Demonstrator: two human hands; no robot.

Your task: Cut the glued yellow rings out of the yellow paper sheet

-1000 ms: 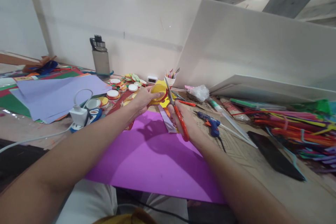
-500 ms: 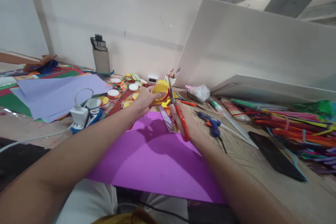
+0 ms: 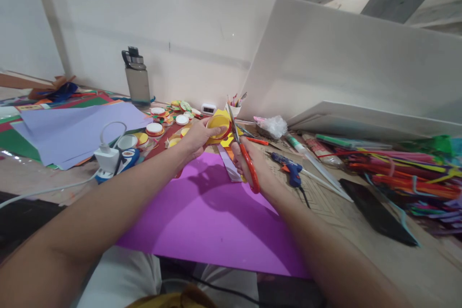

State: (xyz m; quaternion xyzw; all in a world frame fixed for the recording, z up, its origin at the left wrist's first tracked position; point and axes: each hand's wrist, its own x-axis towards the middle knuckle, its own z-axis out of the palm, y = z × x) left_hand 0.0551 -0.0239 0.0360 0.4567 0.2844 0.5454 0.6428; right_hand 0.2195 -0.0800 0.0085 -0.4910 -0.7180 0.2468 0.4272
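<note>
My left hand (image 3: 198,137) is closed on a round, shallow yellow cup-like piece (image 3: 219,127) with a red rim, the thumb pressed on its inside. Yellow paper shows just behind it. In my right hand (image 3: 245,154) are red-handled scissors (image 3: 252,173), blades pointing up and away, beside the cup's right edge. Whether the blades touch the cup I cannot tell. Below both hands lies a purple sheet (image 3: 216,221), with a pale lilac strip (image 3: 229,163) on its far part.
A blue glue gun (image 3: 292,168) and a black phone (image 3: 375,209) lie to the right, near many pipe cleaners (image 3: 426,168). Left are lilac sheets (image 3: 75,130), a power strip with a charger (image 3: 108,156), round lids (image 3: 155,128) and a bottle (image 3: 137,82). A pencil cup (image 3: 234,108) stands behind.
The view has shifted very slightly. Both hands keep their hold on the cup piece and scissors, in nearly the same position.
</note>
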